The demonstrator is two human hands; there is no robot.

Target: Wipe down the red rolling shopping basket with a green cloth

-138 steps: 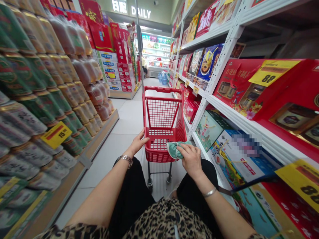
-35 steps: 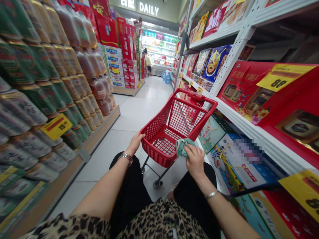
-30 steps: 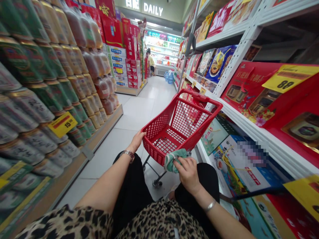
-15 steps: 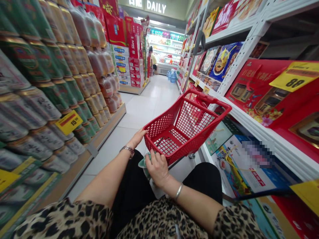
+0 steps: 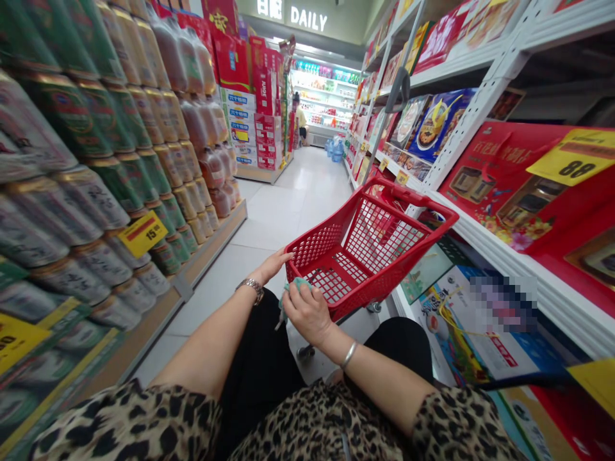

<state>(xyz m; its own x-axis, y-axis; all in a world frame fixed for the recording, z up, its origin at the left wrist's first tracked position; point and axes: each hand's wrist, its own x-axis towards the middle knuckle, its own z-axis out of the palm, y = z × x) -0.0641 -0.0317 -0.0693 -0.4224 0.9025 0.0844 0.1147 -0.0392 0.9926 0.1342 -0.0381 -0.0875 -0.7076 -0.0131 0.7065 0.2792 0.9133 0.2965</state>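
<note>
1. at 9 o'clock, rows of green and silver drink cans (image 5: 91,192) fill a shelf and run off the frame, with a yellow price tag (image 5: 143,234) reading 15.
2. at 7 o'clock, the left hand (image 5: 271,266) is open, its fingers (image 5: 283,257) released and extended beside the rim of a red shopping cart (image 5: 418,202); they may be touching it, though the angle makes that hard to judge.
3. at 6 o'clock, the right hand (image 5: 307,314) grasps a crumpled green cloth (image 5: 295,286) at the cart's near corner, its fingers hiding most of the cloth.
4. at 2 o'clock, the tilted cart stands empty, its lower frame and wheels largely hidden.
5. at 4 o'clock, a gift box (image 5: 446,320) sits on a white shelf, its pixelated patch unreadable.
</note>
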